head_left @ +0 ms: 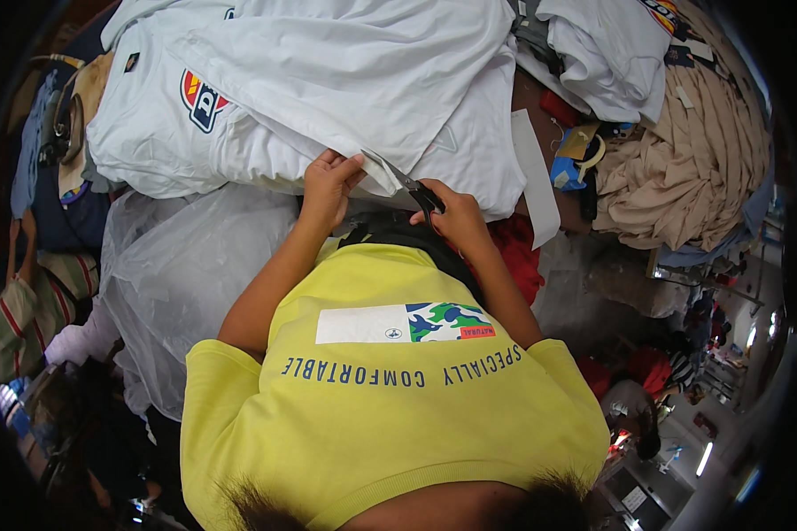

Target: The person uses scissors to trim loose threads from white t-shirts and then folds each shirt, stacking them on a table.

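My left hand (pixel 330 184) pinches the edge of a white T-shirt (pixel 345 66) and lifts its hem a little off the pile. With my right hand (pixel 452 215) I hold black-handled scissors (pixel 423 196). Their blades point up and left, meeting the lifted hem close to my left fingertips. Whether the blades are apart at the cloth is too small to tell. Beneath the top shirt lie other white shirts (pixel 150 133), one with a red, yellow and dark blue printed emblem.
Clear plastic sheeting (pixel 195 265) hangs at my left. A roll of tape (pixel 591 156) and a blue packet (pixel 568 173) lie right of the shirts, beside a white paper strip (pixel 535 177). Beige cloth (pixel 691 159) is heaped at far right. Red fabric (pixel 515 257) sits under my right forearm.
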A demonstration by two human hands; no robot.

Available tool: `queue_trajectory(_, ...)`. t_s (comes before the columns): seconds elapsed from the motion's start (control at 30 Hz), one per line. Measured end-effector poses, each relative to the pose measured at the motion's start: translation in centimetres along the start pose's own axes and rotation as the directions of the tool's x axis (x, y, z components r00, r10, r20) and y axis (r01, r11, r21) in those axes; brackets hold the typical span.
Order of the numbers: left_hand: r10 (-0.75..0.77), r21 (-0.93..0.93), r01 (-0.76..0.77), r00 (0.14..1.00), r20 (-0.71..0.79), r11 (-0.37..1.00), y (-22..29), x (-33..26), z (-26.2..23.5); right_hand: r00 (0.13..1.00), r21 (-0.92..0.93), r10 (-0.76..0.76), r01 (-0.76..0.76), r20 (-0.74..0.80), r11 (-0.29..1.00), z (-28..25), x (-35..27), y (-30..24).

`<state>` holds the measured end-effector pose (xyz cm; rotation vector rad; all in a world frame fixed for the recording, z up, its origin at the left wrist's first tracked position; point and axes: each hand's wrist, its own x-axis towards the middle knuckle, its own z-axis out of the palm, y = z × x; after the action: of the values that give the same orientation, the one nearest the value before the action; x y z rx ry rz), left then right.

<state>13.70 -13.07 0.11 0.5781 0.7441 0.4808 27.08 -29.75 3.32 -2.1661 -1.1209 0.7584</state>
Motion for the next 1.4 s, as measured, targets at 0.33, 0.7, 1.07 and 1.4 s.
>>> queue_trajectory(0.33,0.023,0.046,-0.024,1.0,0.02,0.999,0.3,-0.1,-0.5,1.0,-0.083,-0.008,0.011,0.028,0.997,-0.2,1.8,-2.7)
queue_trajectory(0.7,-0.007,0.011,0.007,1.0,0.026,1.0,1.2,1.0,-1.7,0.99,-0.094,-0.124,0.117,-0.062,0.989,0.7,2.0,-2.1)
queue_trajectory(1.07,-0.024,-0.081,0.026,0.999,0.026,0.996,2.7,1.4,-1.4,0.996,0.057,0.068,-0.071,0.058,0.996,0.6,2.3,-2.2)
queue_trajectory(1.4,0.018,-0.008,-0.017,0.998,0.056,1.0,2.9,1.7,-2.4,0.999,-0.124,-0.046,0.043,-0.02,0.991,0.9,4.3,-5.5)
